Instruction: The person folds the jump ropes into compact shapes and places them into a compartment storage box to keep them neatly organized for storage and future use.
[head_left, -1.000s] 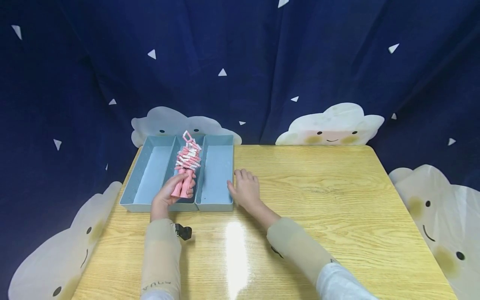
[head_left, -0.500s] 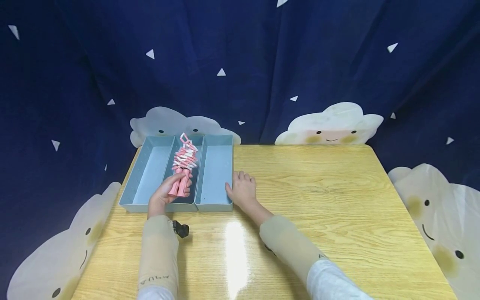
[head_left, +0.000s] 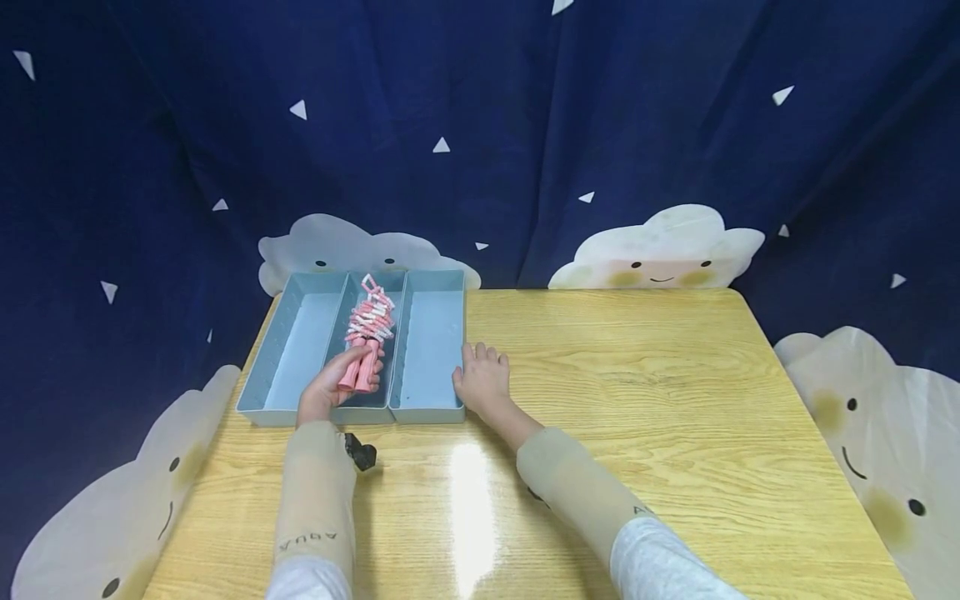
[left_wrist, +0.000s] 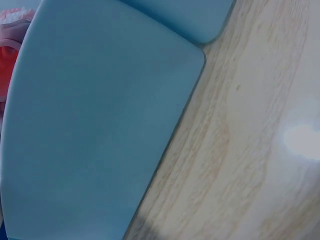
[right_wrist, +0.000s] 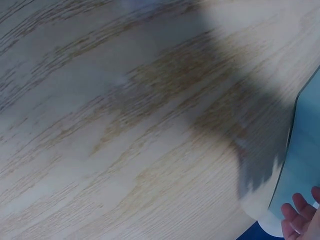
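Observation:
My left hand (head_left: 327, 387) grips the two pink handles of a beaded jump rope (head_left: 371, 321), whose pink and white beads lie bundled beyond the fingers. Hand and rope are at the middle blue bin (head_left: 384, 414); whether the rope touches its floor I cannot tell. In the left wrist view a bin's front wall (left_wrist: 100, 120) hides most of this, leaving a handle end (left_wrist: 6, 67) at the edge. My right hand (head_left: 483, 379) holds nothing and lies against the outer side of the right blue bin (head_left: 429, 414), fingers extended; its fingertips also show in the right wrist view.
The left blue bin (head_left: 268, 416) stands beside the middle one on the wooden table (head_left: 637, 400). Behind the table hangs a dark blue curtain (head_left: 480, 125) with white triangles and clouds. A black device (head_left: 361, 452) is strapped at my left wrist.
My left hand has shifted slightly left and the jump rope has sunk lower into the middle bin. The right hand has edged a little left along the right bin's side.

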